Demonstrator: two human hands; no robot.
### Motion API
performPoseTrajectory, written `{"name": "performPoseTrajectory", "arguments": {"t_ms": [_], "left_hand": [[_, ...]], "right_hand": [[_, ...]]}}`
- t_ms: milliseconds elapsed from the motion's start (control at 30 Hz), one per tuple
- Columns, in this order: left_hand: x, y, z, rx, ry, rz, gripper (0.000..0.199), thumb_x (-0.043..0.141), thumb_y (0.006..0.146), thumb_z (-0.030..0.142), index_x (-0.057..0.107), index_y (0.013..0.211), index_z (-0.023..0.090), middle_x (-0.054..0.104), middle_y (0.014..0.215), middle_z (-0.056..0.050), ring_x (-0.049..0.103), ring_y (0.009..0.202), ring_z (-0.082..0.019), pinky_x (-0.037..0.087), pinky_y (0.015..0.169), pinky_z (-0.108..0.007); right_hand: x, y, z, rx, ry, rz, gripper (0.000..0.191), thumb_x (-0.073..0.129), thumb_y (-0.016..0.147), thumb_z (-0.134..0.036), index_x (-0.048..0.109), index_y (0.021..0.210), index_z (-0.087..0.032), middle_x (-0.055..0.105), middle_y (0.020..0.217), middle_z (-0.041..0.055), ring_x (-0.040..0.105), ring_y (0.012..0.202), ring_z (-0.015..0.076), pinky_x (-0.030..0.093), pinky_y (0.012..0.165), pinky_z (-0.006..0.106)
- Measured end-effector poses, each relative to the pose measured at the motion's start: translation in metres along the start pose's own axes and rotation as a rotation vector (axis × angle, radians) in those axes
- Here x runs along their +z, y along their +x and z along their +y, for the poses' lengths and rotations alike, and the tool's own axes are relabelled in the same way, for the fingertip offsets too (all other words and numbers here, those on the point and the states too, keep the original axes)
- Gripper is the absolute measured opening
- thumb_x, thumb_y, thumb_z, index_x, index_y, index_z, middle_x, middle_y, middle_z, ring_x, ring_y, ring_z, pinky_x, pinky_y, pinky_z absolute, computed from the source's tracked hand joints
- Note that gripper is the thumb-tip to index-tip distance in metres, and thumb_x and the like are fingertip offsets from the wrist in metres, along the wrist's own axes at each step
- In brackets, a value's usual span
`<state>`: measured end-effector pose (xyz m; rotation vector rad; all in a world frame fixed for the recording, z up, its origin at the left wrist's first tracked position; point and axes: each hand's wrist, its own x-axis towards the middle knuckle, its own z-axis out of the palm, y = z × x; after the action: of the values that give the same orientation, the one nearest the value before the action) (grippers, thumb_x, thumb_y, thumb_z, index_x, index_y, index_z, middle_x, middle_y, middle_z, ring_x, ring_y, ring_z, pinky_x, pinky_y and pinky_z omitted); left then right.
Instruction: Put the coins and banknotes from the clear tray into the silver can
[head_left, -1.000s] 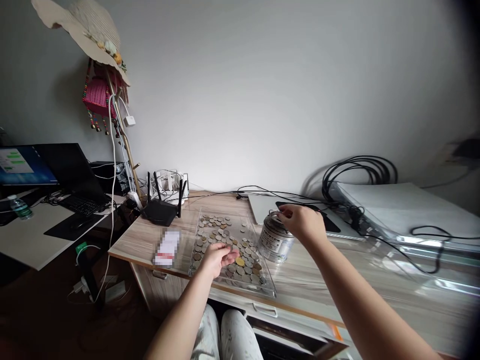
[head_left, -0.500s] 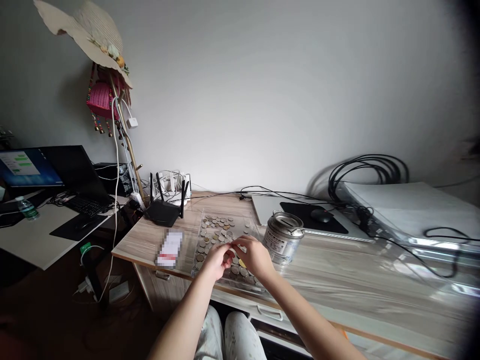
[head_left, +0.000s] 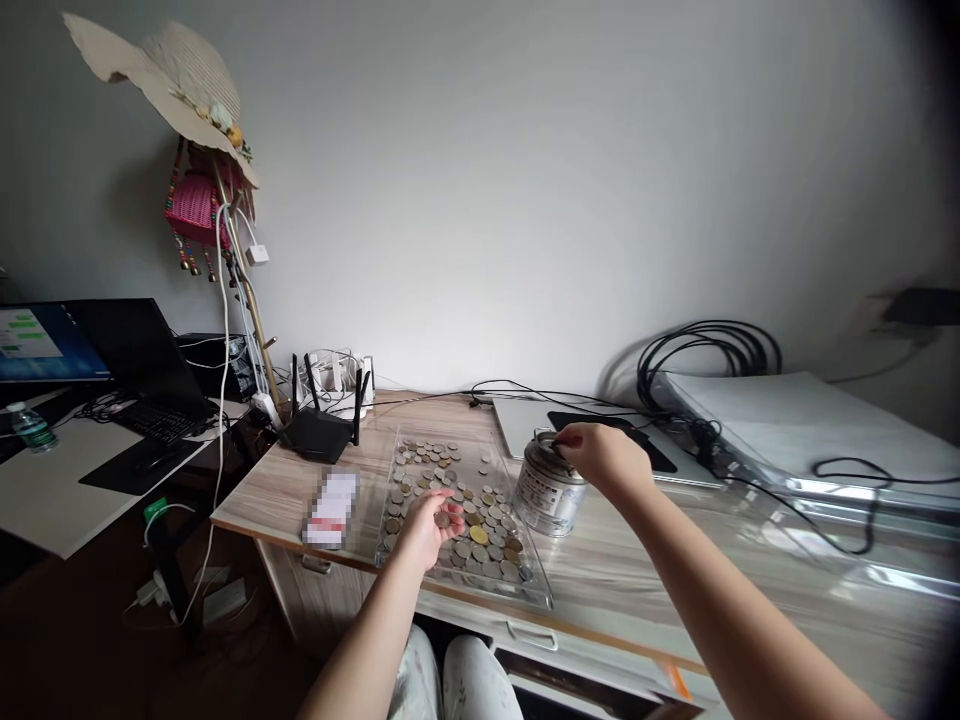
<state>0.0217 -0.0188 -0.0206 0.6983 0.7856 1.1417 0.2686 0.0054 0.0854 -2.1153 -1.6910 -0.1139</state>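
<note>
Well, right hand [head_left: 604, 462] atop tin [head_left: 550, 495], tray [head_left: 550, 596] near desk edge [head_left: 600, 640].

The wall [head_left: 480, 250] glows palely mid-view, the corners dim, the right edge apparently blurred and dark.

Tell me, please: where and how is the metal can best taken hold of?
I would take the metal can around its round body, below the top, coming from the right. It stands upright; the coin tray lies close on its left, wooden desktop on its right. The right grip covers part of the top.
</note>
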Motion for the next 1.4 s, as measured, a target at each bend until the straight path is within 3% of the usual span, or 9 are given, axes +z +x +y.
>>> {"name": "performPoseTrajectory", "arguments": {"t_ms": [200, 367, 567, 733, 867, 967, 1033, 1167, 1400], "left_hand": [[0.0, -0.001, 0.001, 0.003, -0.01, 0.001, 0.017, 0.05, 0.074, 0.022, 0.055, 0.086, 0.012, 0.059, 0.069, -0.005, 0.056, 0.056, -0.011, 0.047, 0.061, -0.027], [0.0, 0.0, 0.002, -0.028, -0.056, 0.003, 0.024, 0.046, 0.079, 0.03, 0.053, 0.093, 0.012, 0.062, 0.08, -0.01, 0.061, 0.071, -0.015, 0.048, 0.069, -0.03], [0.001, 0.006, 0.002, -0.075, -0.132, 0.067, 0.037, 0.038, 0.082, 0.043, 0.046, 0.107, 0.018, 0.058, 0.07, -0.003, 0.058, 0.059, -0.013, 0.045, 0.057, -0.024], [0.004, 0.006, 0.004, -0.098, -0.121, 0.106, 0.044, 0.029, 0.084, 0.049, 0.04, 0.115, 0.021, 0.056, 0.067, -0.001, 0.054, 0.052, -0.012, 0.038, 0.049, -0.021], [0.004, 0.003, 0.005, -0.116, -0.095, 0.104, 0.043, 0.033, 0.082, 0.05, 0.046, 0.109, 0.019, 0.06, 0.076, -0.004, 0.058, 0.063, -0.014, 0.042, 0.059, -0.024], [0.004, 0.0, 0.007, -0.113, -0.002, 0.048, 0.039, 0.035, 0.082, 0.045, 0.052, 0.101, 0.015, 0.061, 0.091, -0.009, 0.059, 0.075, -0.015, 0.042, 0.063, -0.025], [0.003, -0.002, 0.008, -0.102, 0.062, 0.01, 0.037, 0.036, 0.081, 0.041, 0.054, 0.1, 0.015, 0.06, 0.098, -0.01, 0.059, 0.081, -0.016, 0.042, 0.065, -0.025], [0.003, -0.004, 0.008, -0.09, 0.135, -0.012, 0.036, 0.04, 0.078, 0.039, 0.057, 0.101, 0.016, 0.06, 0.103, -0.01, 0.057, 0.089, -0.017, 0.041, 0.069, -0.025], [0.001, -0.004, 0.005, -0.036, 0.199, -0.033, 0.035, 0.042, 0.075, 0.036, 0.058, 0.097, 0.015, 0.061, 0.1, -0.011, 0.057, 0.089, -0.018, 0.041, 0.067, -0.025]], "right_hand": [[-0.004, 0.007, -0.001, -0.073, -0.023, -0.057, 0.023, 0.052, 0.066, -0.032, 0.068, 0.078, -0.022, 0.066, 0.078, 0.0049, 0.058, 0.071, 0.0193, 0.038, 0.056, 0.026], [-0.005, -0.03, -0.037, -0.255, 0.123, 0.258, 0.03, 0.041, 0.078, -0.029, 0.065, 0.093, -0.019, 0.065, 0.085, 0.0069, 0.057, 0.077, 0.0186, 0.041, 0.065, 0.028], [0.042, -0.091, -0.093, -0.57, 0.247, -0.176, 0.022, 0.045, 0.078, -0.026, 0.066, 0.083, -0.023, 0.063, 0.086, 0.0046, 0.057, 0.078, 0.0161, 0.042, 0.059, 0.023], [0.074, -0.102, -0.105, -0.47, 0.324, -0.255, 0.019, 0.049, 0.07, -0.015, 0.065, 0.078, -0.021, 0.064, 0.081, 0.0027, 0.057, 0.07, 0.0129, 0.04, 0.059, 0.021], [0.057, -0.088, -0.093, -0.426, 0.501, -0.217, 0.017, 0.049, 0.071, -0.019, 0.064, 0.078, -0.021, 0.065, 0.073, 0.0009, 0.058, 0.067, 0.0128, 0.042, 0.061, 0.022], [0.025, -0.058, -0.065, -0.34, 0.572, -0.01, 0.02, 0.046, 0.075, -0.028, 0.063, 0.083, -0.022, 0.067, 0.08, 0.0012, 0.059, 0.072, 0.0132, 0.043, 0.062, 0.022], [0.006, -0.033, -0.041, -0.165, 0.434, 0.104, 0.02, 0.049, 0.071, -0.034, 0.063, 0.079, -0.022, 0.066, 0.076, 0.0017, 0.059, 0.07, 0.0154, 0.041, 0.058, 0.024], [-0.008, -0.001, -0.009, -0.016, 0.082, 0.015, 0.018, 0.052, 0.064, -0.031, 0.064, 0.074, -0.022, 0.065, 0.075, 0.0027, 0.057, 0.07, 0.0185, 0.036, 0.051, 0.025], [-0.006, 0.008, -0.006, -0.017, -0.107, -0.072, 0.02, 0.05, 0.061, -0.024, 0.066, 0.073, -0.023, 0.065, 0.079, 0.0046, 0.056, 0.072, 0.02, 0.034, 0.051, 0.026]]}}
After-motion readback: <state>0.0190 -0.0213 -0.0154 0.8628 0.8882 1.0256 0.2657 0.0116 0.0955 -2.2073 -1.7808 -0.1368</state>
